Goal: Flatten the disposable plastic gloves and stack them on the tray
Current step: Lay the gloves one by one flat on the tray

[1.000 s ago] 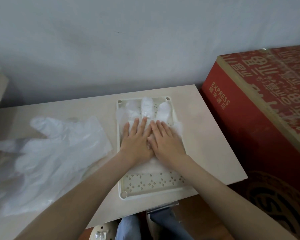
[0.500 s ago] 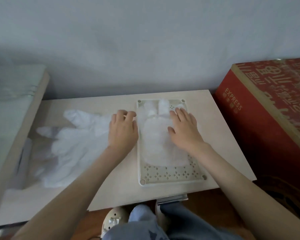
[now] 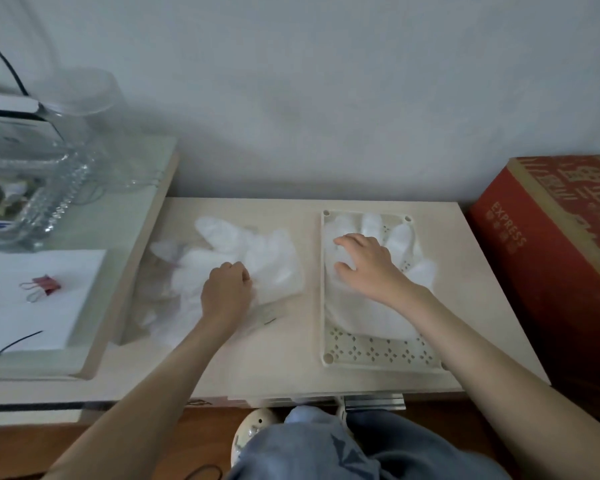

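Note:
A cream perforated tray (image 3: 374, 353) lies on the right half of the small table. A flattened clear plastic glove (image 3: 404, 237) is spread on it, fingers toward the wall. My right hand (image 3: 368, 265) rests on that glove with relaxed, slightly bent fingers. Left of the tray lies a loose pile of clear plastic gloves (image 3: 257, 251) on the table top. My left hand (image 3: 226, 289) sits on this pile with its fingers curled into the top glove, pinching the plastic.
A red cardboard box (image 3: 551, 258) stands right of the table. On the left a higher glass-topped desk (image 3: 118, 237) carries white paper, a red binder clip (image 3: 47, 285) and a clear container (image 3: 32, 188). My knees and a shoe show below the table edge.
Both hands were pressing side by side on the tray glove. My left hand has since moved left onto the pile and curled its fingers; my right hand stays on the tray. The view swung left.

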